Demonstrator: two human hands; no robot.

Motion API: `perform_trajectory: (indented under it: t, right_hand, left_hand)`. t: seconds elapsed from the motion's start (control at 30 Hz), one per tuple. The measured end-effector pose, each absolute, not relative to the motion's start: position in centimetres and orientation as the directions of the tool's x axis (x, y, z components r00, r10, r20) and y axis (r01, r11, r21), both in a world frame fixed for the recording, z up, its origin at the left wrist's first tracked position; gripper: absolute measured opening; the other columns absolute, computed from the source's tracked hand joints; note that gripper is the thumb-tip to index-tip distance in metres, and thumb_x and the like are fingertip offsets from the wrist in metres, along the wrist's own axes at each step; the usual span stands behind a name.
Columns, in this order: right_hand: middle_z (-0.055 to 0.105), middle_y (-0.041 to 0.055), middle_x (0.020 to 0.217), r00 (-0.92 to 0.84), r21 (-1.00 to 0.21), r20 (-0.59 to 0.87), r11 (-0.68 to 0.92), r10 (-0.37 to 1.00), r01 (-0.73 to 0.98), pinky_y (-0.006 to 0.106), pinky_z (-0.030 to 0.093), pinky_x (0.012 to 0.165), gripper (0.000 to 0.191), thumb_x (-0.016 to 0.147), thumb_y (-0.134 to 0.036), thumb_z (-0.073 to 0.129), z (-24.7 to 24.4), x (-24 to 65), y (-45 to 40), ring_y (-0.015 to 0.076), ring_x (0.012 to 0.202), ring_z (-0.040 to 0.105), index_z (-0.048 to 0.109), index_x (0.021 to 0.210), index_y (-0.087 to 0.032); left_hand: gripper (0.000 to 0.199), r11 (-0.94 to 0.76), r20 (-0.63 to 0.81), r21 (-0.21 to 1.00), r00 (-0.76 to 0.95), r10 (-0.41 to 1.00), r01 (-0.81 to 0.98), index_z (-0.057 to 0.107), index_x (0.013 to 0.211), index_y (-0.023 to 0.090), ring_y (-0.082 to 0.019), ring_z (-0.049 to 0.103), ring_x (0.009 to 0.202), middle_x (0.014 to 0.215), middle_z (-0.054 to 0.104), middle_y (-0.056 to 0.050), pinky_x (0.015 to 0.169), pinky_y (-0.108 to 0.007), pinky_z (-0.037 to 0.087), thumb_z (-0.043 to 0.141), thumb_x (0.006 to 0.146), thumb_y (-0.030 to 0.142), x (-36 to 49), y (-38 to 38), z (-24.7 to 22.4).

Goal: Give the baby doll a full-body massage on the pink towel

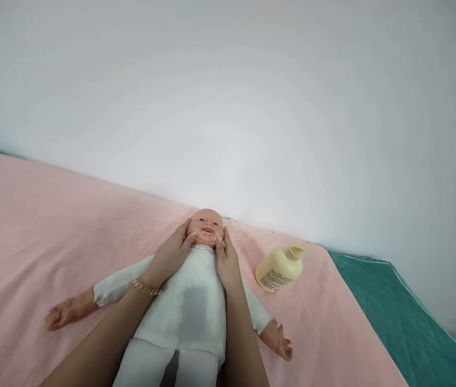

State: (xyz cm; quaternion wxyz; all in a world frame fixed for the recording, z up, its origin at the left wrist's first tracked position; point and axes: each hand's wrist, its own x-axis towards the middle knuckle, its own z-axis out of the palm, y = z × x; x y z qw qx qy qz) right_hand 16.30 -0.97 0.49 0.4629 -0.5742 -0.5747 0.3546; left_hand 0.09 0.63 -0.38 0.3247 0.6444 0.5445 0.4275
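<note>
A baby doll point(196, 306) with a white cloth body lies on its back on a pink cloth point(66, 215), its arms spread to both sides. My left hand point(175, 250), with a gold bracelet at the wrist, cups one side of the doll's head point(207, 223), thumb on the cheek. Against the other side of the head rests my right hand point(227, 258), its thumb near the jaw. The head is held between both hands. To the right stands a pale yellow pump bottle point(278, 269), a little tilted in view, with printed text on its side.
Behind the doll's head rises a plain white wall point(228, 107). A green sheet point(397, 306) shows past the pink cloth's right edge, and a small strip of green is at the far left.
</note>
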Motion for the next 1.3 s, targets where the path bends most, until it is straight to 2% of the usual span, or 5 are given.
perform_trajectory:
  t: [0.37,0.6,0.77,1.1,1.3]
  right_hand:
    - [0.041,0.0087,0.149,0.120,-0.957,0.133,0.096,0.984,0.275,0.039,0.033,0.112,0.077,0.090,-0.067,0.033,-0.3,16.4,-0.4,0.0234,0.137,0.040,0.034,0.148,-0.016]
    - [0.048,0.0111,0.144,0.088,-0.960,0.078,0.051,0.993,0.276,0.038,0.042,0.105,0.085,0.083,-0.057,0.058,1.0,16.1,-1.2,0.0256,0.128,0.051,0.026,0.151,-0.016]
    - [0.050,0.0104,0.142,0.083,-0.961,0.090,0.064,0.993,0.269,0.037,0.044,0.103,0.085,0.081,-0.048,0.063,0.4,16.1,-1.0,0.0254,0.123,0.055,0.025,0.151,-0.017]
    - [0.038,0.0094,0.151,0.051,-0.936,0.137,0.112,0.989,0.334,0.040,0.029,0.115,0.074,0.092,-0.054,0.043,0.2,16.6,-0.8,0.0240,0.139,0.037,0.025,0.151,-0.014]
    - [0.039,0.0096,0.150,0.065,-0.957,0.162,0.141,0.985,0.256,0.040,0.033,0.113,0.074,0.092,-0.061,0.034,-0.6,16.6,-0.4,0.0233,0.137,0.040,0.030,0.149,-0.014]
  left_hand:
    - [0.063,-0.174,0.183,0.897,0.017,0.983,0.406,0.035,0.147,0.016,-0.026,0.038,0.138,0.149,0.042,-0.011,0.113,-0.043,0.030,0.029,0.095,0.052,0.2,0.3,0.0]
    - [0.068,-0.205,0.190,0.932,0.079,0.979,0.300,0.041,0.142,0.022,-0.030,0.058,0.119,0.136,0.056,-0.010,0.096,-0.041,0.048,0.055,0.084,0.055,0.2,0.5,0.2]
    - [0.065,-0.219,0.206,0.936,0.075,0.976,0.276,0.046,0.137,0.023,-0.029,0.061,0.114,0.132,0.059,-0.009,0.091,-0.039,0.051,0.060,0.080,0.053,0.3,0.3,0.2]
    - [0.065,-0.219,0.222,0.868,0.046,0.974,0.445,0.035,0.147,0.018,-0.027,0.044,0.133,0.145,0.047,-0.011,0.109,-0.043,0.036,0.038,0.092,0.052,-0.1,0.7,-0.1]
    - [0.066,-0.238,0.240,0.855,0.055,0.969,0.460,0.032,0.148,0.014,-0.026,0.036,0.139,0.150,0.040,-0.012,0.115,-0.043,0.028,0.029,0.095,0.052,-0.1,0.8,-0.6]
